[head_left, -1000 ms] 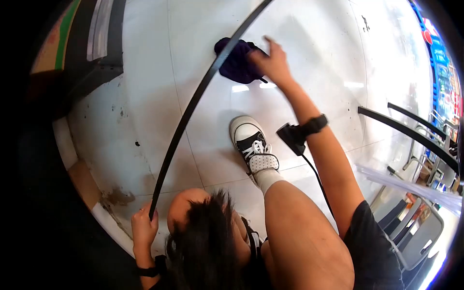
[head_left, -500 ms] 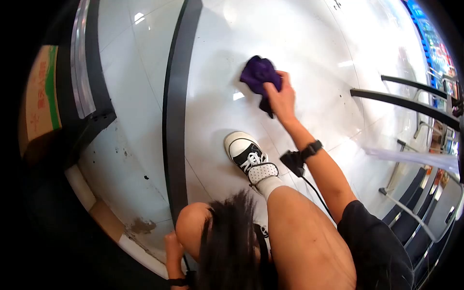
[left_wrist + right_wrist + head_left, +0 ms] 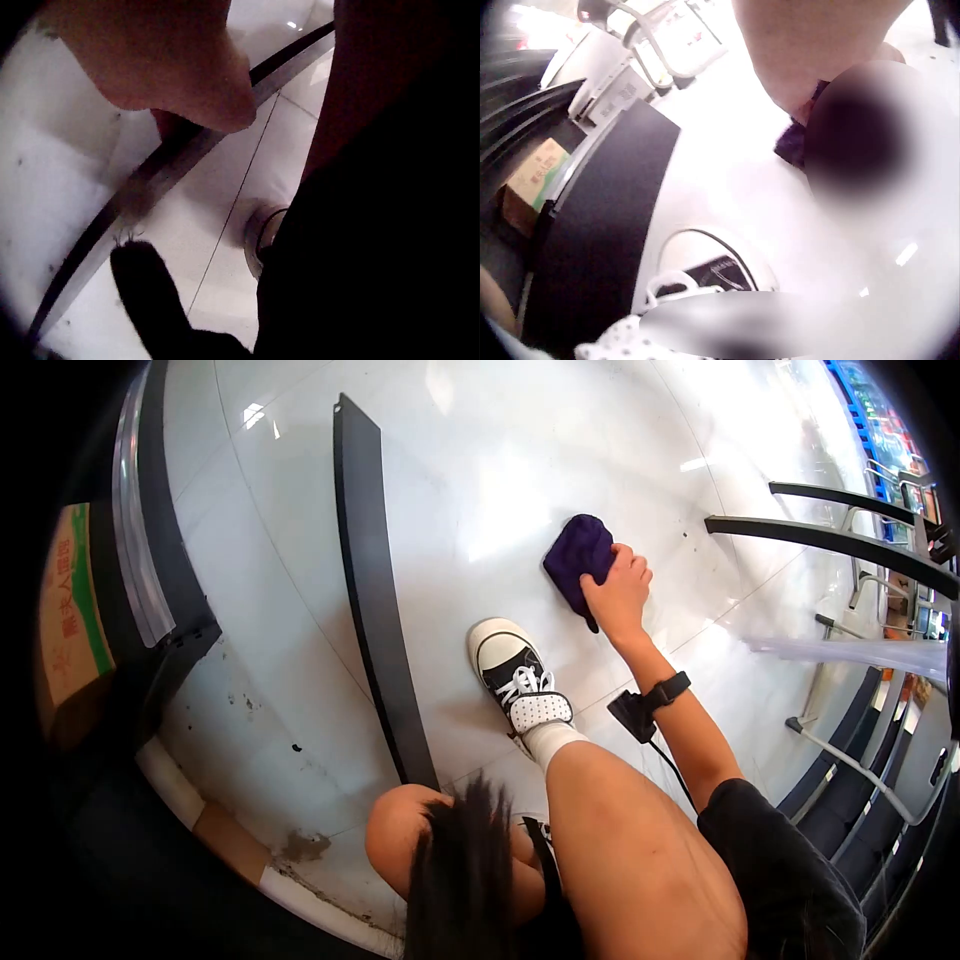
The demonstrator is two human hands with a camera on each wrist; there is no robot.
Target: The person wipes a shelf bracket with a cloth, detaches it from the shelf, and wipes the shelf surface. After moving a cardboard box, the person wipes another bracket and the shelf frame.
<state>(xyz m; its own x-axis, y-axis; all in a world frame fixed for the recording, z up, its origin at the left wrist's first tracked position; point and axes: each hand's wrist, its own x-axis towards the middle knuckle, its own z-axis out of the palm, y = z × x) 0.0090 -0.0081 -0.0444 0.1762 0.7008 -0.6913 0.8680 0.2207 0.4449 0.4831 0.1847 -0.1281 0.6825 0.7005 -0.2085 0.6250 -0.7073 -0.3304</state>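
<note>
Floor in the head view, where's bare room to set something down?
Bare floor shows between the dark panel and purple cloth, beyond the shoe; more between the panel and the black ledge at left. The right edge is crowded with black bars and a metal frame.

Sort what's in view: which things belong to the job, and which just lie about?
In the job, judging by the hands:
dark purple fabric cloth, held by the right hand
long, flat black panel, held by the left hand

Apparently just lying about:
green-striped brown cardboard box
grey tubular frame
</note>
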